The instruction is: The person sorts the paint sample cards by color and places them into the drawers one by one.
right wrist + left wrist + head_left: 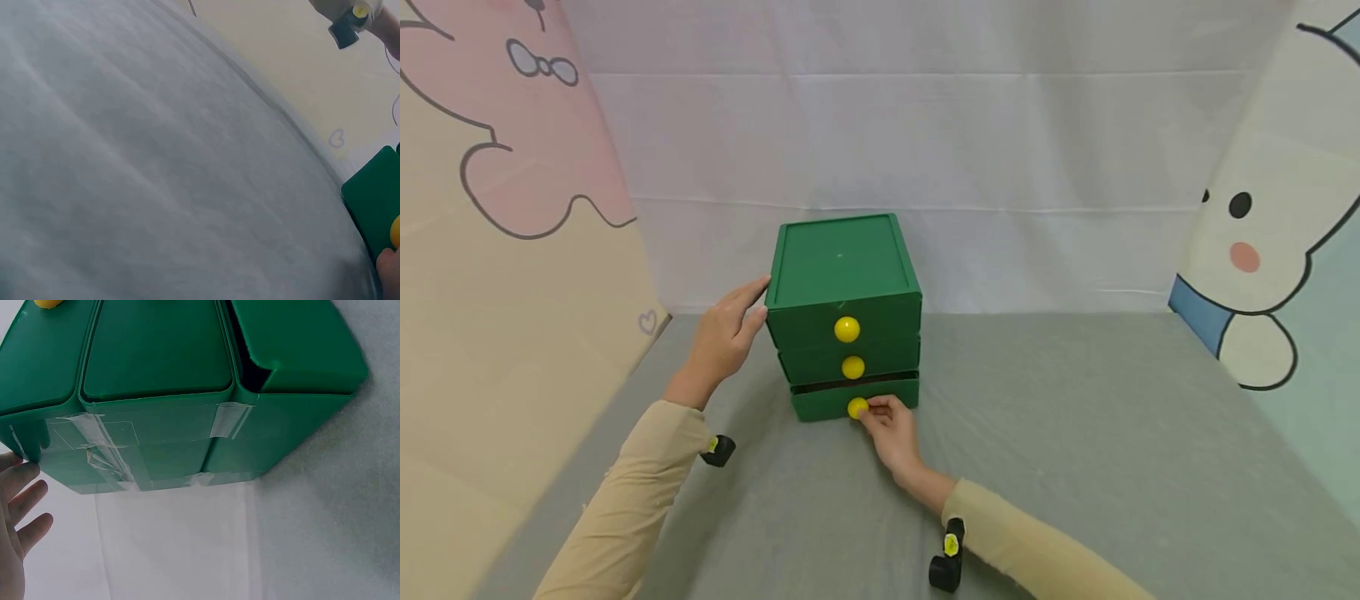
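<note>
A green drawer cabinet (841, 258) with three stacked drawers stands on the grey cloth, each drawer bearing a round yellow knob. The bottom drawer (822, 406) is pulled out a little, and a dark gap shows above its front. Thumb and fingers of my right hand (895, 437) pinch the bottom yellow knob (857, 407). On the cabinet's left side, near the top, my left hand (722, 333) rests with its fingers extended. Clear tape (228, 420) runs across that side in the left wrist view. The inside of the bottom drawer is hidden.
Grey cloth (1112, 433) covers the table. Behind the cabinet hangs a white curtain (1000, 150), with cartoon-printed panels on the left and right. Each wrist wears a small black camera (946, 567).
</note>
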Action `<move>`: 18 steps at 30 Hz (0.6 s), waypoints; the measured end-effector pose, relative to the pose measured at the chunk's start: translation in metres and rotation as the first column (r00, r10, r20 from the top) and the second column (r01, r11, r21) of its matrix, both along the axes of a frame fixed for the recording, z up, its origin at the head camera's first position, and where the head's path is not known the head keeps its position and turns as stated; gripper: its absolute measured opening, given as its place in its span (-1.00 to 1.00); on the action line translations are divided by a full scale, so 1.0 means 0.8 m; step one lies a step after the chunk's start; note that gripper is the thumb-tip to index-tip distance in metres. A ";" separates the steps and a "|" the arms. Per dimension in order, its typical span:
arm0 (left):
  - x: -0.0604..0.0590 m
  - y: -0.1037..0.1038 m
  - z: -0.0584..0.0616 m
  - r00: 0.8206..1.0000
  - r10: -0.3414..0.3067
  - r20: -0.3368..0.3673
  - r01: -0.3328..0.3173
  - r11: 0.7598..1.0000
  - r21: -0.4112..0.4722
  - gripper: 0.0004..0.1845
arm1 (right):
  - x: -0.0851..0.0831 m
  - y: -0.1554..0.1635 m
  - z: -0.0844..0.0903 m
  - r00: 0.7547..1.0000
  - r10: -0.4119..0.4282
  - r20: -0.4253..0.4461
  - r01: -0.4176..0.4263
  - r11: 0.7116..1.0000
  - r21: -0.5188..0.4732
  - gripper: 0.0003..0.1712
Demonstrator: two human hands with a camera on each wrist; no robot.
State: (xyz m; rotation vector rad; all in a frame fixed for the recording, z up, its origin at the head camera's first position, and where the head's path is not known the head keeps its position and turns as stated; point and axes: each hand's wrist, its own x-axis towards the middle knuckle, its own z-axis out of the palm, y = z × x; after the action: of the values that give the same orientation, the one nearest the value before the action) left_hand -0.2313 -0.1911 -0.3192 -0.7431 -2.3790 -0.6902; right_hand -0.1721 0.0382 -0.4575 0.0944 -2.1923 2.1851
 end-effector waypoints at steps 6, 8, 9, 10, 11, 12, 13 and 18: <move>0.000 0.001 0.000 1.000 0.002 0.005 -0.002 1.000 0.002 -0.53 | -0.017 -0.001 -0.002 0.998 -0.052 -0.035 0.054 0.996 0.070 -0.78; -0.001 0.001 -0.001 1.000 0.006 0.007 -0.006 1.000 0.001 -0.53 | -0.019 -0.001 -0.001 0.998 -0.059 -0.035 0.062 0.995 0.077 -0.78; -0.001 0.001 -0.001 1.000 0.007 0.008 -0.007 1.000 0.002 -0.53 | -0.019 -0.002 0.000 0.998 -0.061 -0.033 0.064 0.995 0.076 -0.77; -0.001 0.001 -0.001 1.000 0.008 0.009 -0.008 1.000 0.004 -0.53 | -0.019 -0.002 0.001 0.998 -0.062 -0.029 0.065 0.995 0.074 -0.77; -0.002 0.000 -0.001 1.000 0.010 0.009 -0.010 1.000 0.005 -0.53 | -0.019 -0.002 0.002 0.998 -0.063 -0.025 0.064 0.995 0.071 -0.77; -0.002 0.000 -0.001 1.000 0.012 0.008 -0.012 1.000 0.006 -0.53 | -0.019 -0.003 0.003 0.998 -0.063 -0.024 0.065 0.996 0.066 -0.76; -0.002 0.000 -0.002 1.000 0.013 0.008 -0.013 1.000 0.007 -0.53 | -0.019 -0.003 0.004 0.998 -0.063 -0.022 0.064 0.996 0.059 -0.75; -0.002 0.000 -0.002 1.000 0.010 0.000 -0.010 1.000 0.004 -0.52 | -0.015 0.004 0.008 0.999 -0.037 -0.005 0.037 0.999 0.016 -0.69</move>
State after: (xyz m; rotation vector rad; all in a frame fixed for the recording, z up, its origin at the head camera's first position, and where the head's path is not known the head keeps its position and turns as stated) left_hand -0.2328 -0.1909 -0.3205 -0.7286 -2.3790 -0.6909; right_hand -0.1842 0.0410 -0.4511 0.0582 -2.1908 2.1466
